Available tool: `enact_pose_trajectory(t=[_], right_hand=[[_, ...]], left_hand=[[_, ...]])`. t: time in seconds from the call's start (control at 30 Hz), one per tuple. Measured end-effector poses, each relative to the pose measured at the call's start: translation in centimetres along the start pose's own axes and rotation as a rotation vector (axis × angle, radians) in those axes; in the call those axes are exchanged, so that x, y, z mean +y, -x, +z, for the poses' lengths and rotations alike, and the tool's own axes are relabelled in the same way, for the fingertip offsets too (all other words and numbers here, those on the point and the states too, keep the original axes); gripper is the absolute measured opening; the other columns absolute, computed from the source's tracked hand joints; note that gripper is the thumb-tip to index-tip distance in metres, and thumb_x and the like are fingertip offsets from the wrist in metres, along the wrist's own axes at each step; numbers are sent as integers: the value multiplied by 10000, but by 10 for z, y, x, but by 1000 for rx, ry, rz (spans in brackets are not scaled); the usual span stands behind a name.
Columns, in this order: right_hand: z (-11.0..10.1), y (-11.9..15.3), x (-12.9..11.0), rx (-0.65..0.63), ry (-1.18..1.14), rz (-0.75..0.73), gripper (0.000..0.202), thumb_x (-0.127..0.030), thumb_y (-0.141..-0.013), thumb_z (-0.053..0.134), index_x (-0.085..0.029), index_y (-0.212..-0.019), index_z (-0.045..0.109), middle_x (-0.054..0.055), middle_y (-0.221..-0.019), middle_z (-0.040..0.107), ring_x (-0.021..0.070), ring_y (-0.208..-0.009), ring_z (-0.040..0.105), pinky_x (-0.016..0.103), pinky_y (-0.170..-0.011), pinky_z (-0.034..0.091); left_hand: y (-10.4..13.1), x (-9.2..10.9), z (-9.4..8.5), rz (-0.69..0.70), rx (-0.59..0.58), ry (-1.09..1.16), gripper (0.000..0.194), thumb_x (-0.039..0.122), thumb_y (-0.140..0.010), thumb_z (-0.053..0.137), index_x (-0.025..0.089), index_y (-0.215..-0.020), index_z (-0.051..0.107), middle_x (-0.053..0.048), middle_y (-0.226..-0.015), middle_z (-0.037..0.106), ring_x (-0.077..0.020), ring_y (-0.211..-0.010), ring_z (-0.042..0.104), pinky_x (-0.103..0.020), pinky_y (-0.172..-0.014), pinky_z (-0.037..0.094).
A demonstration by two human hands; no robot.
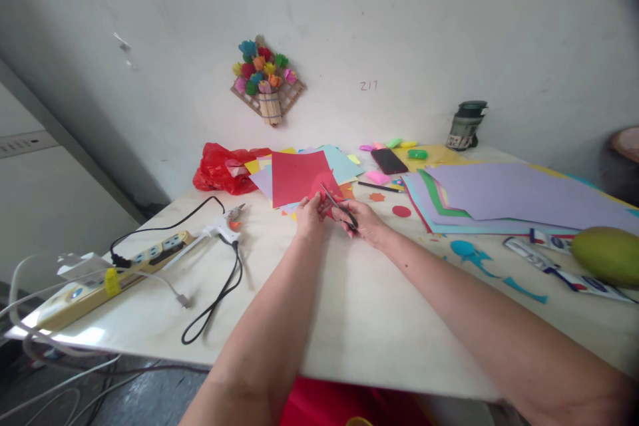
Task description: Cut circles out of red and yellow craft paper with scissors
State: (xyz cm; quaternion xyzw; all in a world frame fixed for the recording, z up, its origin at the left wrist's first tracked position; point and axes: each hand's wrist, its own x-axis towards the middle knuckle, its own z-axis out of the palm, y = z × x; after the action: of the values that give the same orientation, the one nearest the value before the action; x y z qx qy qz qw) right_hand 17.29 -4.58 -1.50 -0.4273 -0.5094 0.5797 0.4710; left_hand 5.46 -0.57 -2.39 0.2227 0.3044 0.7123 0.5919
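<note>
My left hand (310, 214) pinches a small piece of red paper (324, 184) above the middle of the table. In my right hand (363, 221) is a pair of scissors with black handles (349, 218), its blades pointing up and left across the red paper. Both hands are close together. Behind them a larger red sheet (294, 176) lies on a pile of coloured paper. A red paper circle (401, 212) and an orange cut-out (377, 197) rest to the right of my right hand.
At the left are a glue gun (225, 229), its cable and a power strip (120, 279). Large coloured sheets (499, 193), blue scraps (469, 251), glue tubes (532, 254) and a green fruit (606, 255) lie right. A phone (389, 161) and bottle (466, 125) are behind.
</note>
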Motion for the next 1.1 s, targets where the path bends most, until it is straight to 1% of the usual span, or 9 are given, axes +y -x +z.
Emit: enact_pose_trajectory(t=[0.13, 0.37, 0.5, 0.7, 0.8, 0.93, 1.03, 1.1], right_hand=[[-1, -1, 1, -5, -4, -7, 207, -305, -771, 685, -184, -866, 548, -68, -507, 492, 65, -384, 414, 152, -323, 316], [-1, -1, 1, -8, 5, 2, 196, -293, -789, 655, -174, -904, 549, -75, -486, 489, 59, -370, 395, 146, -324, 315], [-1, -2, 2, 0, 5, 6, 211, -289, -764, 670, -177, -898, 552, -74, -488, 497, 64, -378, 415, 149, -320, 316], [-2, -1, 1, -21, 9, 13, 272, -314, -738, 704, -176, -920, 557, -75, -473, 506, 63, -360, 401, 155, -325, 312], [-1, 0, -1, -15, 14, 21, 272, -312, -732, 712, -177, -903, 550, -77, -466, 506, 61, -357, 396, 152, -326, 310], [-1, 1, -1, -26, -2, 27, 260, -316, -733, 708, -176, -884, 550, -77, -452, 503, 57, -355, 388, 145, -332, 306], [-2, 0, 0, -41, -18, 24, 273, -341, -725, 715, -177, -867, 548, -78, -446, 501, 56, -352, 395, 145, -336, 311], [-2, 1, -1, -46, -21, 19, 282, -364, -723, 716, -179, -846, 543, -77, -450, 502, 56, -354, 404, 145, -335, 310]], left_hand=[[-1, 0, 0, -8, 28, -4, 281, 125, -652, 730, 199, -707, 464, -6, -640, 662, -199, -654, 695, -288, -640, 506], [-1, 1, 0, -14, 17, -11, 270, 114, -663, 712, 196, -699, 457, 1, -624, 652, -177, -618, 683, -267, -614, 502], [-1, 0, 0, 7, 25, -8, 288, 119, -673, 720, 197, -701, 444, 6, -617, 648, -169, -602, 679, -264, -622, 508], [-6, -2, -3, 36, 42, -23, 306, 164, -674, 751, 212, -712, 451, 12, -601, 635, -185, -644, 690, -282, -658, 521], [-8, -3, -4, 49, 31, -33, 329, 182, -668, 768, 217, -694, 442, 13, -594, 632, -181, -641, 687, -275, -651, 521], [-7, -2, -3, 45, 43, -22, 344, 167, -661, 770, 209, -672, 429, 12, -584, 627, -175, -629, 683, -265, -637, 517], [-4, -1, -2, 35, 14, -11, 302, 161, -670, 762, 200, -675, 462, 5, -584, 634, -176, -651, 687, -264, -645, 516], [-3, -1, -2, 20, -12, -16, 273, 161, -676, 756, 196, -676, 485, -1, -584, 642, -169, -622, 676, -262, -626, 510]])
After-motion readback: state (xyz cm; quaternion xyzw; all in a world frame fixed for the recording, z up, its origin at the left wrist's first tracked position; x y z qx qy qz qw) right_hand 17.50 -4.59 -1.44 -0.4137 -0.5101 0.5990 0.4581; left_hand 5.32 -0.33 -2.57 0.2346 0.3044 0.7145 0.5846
